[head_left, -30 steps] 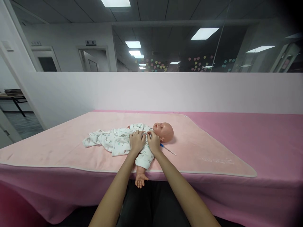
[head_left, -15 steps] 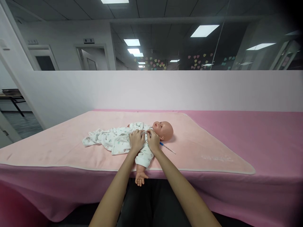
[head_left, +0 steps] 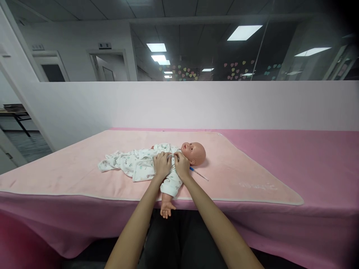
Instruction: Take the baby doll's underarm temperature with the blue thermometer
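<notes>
A baby doll [head_left: 194, 152] lies on its back on a pale pink blanket [head_left: 238, 172], head to the right, dressed in a white patterned romper [head_left: 131, 165]. One doll arm [head_left: 167, 207] hangs over the table's near edge. My left hand [head_left: 162, 164] and my right hand [head_left: 181, 166] rest on the doll's chest just below the neck, fingers curled and pinching the romper's front at the collar. A thin thermometer with a blue end [head_left: 199, 174] lies on the blanket right of my right hand.
The blanket covers a table draped in a darker pink cloth [head_left: 308, 157]. A low white partition [head_left: 196, 104] runs behind the table, with glass and an office beyond. A doorway and a dark table [head_left: 17, 116] show at far left.
Both hands stay pinched at the romper's collar with only slight finger shifts. The view has tilted a little, so everything sits slightly higher in frame.
</notes>
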Demonstrator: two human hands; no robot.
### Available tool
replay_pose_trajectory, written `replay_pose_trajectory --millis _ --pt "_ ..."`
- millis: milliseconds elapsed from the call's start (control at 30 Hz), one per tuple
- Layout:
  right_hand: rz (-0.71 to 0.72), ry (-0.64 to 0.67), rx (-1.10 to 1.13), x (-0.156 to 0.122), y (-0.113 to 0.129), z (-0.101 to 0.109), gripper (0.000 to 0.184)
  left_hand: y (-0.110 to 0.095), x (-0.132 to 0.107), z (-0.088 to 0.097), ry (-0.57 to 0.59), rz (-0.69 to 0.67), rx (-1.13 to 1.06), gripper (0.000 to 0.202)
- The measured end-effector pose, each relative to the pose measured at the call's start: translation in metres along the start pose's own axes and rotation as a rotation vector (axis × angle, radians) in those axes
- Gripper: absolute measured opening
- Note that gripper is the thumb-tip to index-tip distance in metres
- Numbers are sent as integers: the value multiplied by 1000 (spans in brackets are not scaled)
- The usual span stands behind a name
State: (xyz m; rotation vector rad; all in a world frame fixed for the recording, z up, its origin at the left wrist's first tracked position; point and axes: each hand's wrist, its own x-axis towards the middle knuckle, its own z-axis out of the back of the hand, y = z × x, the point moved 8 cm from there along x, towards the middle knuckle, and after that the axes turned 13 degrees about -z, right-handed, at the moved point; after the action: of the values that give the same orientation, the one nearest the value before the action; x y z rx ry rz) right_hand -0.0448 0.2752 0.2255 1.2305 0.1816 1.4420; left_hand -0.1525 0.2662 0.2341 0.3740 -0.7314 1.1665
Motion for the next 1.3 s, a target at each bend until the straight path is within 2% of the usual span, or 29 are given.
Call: replay_pose_trajectory --millis 367,667,1067,1300 --pt "7 -25 -17 -2 2 3 22 3 -1 -1 -20 2 -74 25" --pt "1 -32 4 -1 2 5 20 -3 -3 7 -37 -5 -63 28" --pt "-32 -22 -21 0 0 3 22 -7 -2 9 12 -1 -11 28" --pt "-49 -26 7 0 1 6 21 -2 0 6 14 51 -89 31"
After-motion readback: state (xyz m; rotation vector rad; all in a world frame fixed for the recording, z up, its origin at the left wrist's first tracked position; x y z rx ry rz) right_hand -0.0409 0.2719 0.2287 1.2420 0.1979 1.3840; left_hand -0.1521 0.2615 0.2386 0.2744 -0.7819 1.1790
